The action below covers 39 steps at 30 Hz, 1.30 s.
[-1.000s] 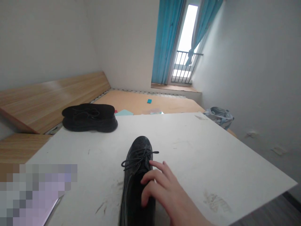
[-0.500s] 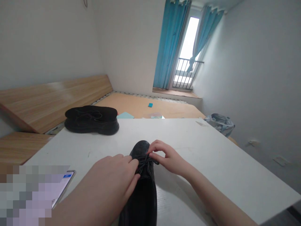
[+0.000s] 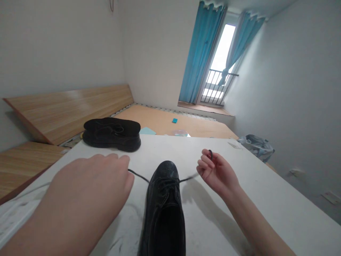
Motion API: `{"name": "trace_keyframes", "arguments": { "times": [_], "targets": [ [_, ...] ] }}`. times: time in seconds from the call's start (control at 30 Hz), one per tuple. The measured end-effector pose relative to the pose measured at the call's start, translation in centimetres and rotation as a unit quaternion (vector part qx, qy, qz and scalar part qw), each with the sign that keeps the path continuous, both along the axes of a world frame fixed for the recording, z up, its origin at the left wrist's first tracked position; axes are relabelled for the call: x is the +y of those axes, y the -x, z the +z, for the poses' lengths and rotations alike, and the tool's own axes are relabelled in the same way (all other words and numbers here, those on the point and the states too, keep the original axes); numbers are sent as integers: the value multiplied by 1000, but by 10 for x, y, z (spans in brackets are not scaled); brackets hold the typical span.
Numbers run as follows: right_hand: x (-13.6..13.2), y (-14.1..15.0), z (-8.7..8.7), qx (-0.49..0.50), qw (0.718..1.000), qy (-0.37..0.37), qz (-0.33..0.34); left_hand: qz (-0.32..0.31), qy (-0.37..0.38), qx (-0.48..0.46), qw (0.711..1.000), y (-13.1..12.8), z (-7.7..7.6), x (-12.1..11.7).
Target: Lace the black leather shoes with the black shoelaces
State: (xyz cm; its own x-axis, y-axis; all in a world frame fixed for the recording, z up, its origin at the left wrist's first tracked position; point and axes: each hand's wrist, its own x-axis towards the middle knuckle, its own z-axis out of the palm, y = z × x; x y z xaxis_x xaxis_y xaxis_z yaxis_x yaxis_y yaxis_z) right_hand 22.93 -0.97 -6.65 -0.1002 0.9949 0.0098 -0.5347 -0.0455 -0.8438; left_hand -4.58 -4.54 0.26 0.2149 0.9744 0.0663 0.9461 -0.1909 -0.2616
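Observation:
A black lace-up shoe (image 3: 164,199) lies on the white table with its toe pointing away from me. Out to the left of it, my left hand (image 3: 96,188) is closed on one end of the black shoelace (image 3: 139,175), which stretches from the shoe's left side. My right hand (image 3: 215,170) is raised to the right, fingers curled around the other lace end, and a bit of dark lace shows above its fingers. Both lace ends run fairly straight from the lacing. The left fingertips are hidden behind the back of that hand.
Another black shoe (image 3: 112,135) rests at the table's far left. Behind the white table (image 3: 247,188) is a tan bed surface (image 3: 149,113) with a small blue item (image 3: 174,120). A bag (image 3: 257,145) stands beyond the right edge. At lower left lies a white object with a cord.
Both hands have moved apart from the shoe's lacing, left hand leftward and right hand rightward, drawing the lace ends out to the sides. The view has shifted slightly.

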Motion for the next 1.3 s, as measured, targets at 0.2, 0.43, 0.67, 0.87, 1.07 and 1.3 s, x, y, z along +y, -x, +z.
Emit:
{"name": "trace_keyframes", "arguments": {
  "times": [0.2,0.43,0.67,0.87,1.07,1.3],
  "targets": [
    [-11,0,4,-68,995,-55,51,-34,82,-21,996,-4,-1,1],
    [-41,39,-3,-500,838,-194,103,-157,143,-164,964,-46,-21,-12],
    [-49,46,0,-562,797,-203,88,-165,158,-139,964,-49,-26,-2],
    [-48,38,4,-605,755,-250,33,-167,161,-149,961,-48,-26,-1],
    [-47,40,3,-631,717,-296,18,-174,166,-128,962,-48,-25,1],
    [-51,43,4,-547,788,-271,78,-232,166,-287,915,-46,-38,3]
  ]
}}
